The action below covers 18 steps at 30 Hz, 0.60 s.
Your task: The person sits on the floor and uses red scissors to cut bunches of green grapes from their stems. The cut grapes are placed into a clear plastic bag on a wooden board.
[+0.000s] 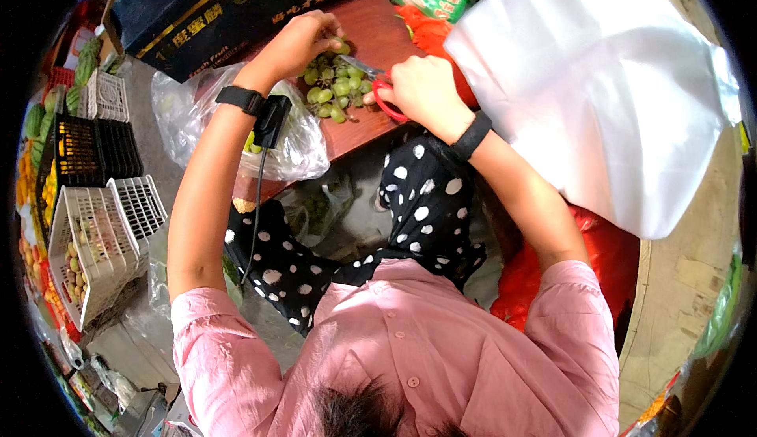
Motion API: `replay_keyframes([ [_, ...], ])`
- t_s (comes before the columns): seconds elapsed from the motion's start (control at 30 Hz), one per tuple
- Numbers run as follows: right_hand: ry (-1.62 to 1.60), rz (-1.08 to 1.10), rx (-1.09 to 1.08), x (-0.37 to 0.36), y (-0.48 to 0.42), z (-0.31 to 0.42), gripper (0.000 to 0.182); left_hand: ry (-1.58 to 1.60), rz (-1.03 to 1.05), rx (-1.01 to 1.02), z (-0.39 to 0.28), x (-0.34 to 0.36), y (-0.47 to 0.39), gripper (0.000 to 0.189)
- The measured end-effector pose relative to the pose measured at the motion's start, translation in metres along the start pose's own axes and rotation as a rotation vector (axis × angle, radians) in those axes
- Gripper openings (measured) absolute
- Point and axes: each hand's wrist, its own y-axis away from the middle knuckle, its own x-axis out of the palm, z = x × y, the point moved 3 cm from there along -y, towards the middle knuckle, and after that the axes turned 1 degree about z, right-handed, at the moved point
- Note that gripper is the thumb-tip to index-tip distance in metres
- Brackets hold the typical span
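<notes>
A bunch of green grapes [337,87] lies on a reddish-brown wooden table [366,20]. My left hand [307,37] is at the bunch's upper end, with thumb and fingers pinched on a grape or its stem; the fingers hide exactly which. Red-handled scissors [387,100] are in my right hand [423,91], fingers through the loops. Their metal blades reach left over the grapes, close to my left fingertips. Beneath my left forearm rests a clear plastic bag [295,141] with some green grapes showing inside.
Behind my left hand stands a dark printed carton [195,17]. White plastic sheeting [591,82] covers the right side, beside red bags [582,253]. White crates [97,247] and black crates [89,147] of produce stand at left. A cable [258,200] hangs from my left wrist.
</notes>
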Motion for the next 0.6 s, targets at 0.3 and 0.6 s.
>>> replay_keyframes([
  [0.3,-0.029,0.149,0.114,-0.003,-0.005,0.002,0.065,-0.105,0.003,0.064,-0.007,0.000,-0.006,0.021],
  [0.6,-0.074,-0.019,0.134,0.021,-0.006,0.003,0.070,-0.110,-0.031,0.098,-0.012,-0.008,0.006,0.019],
])
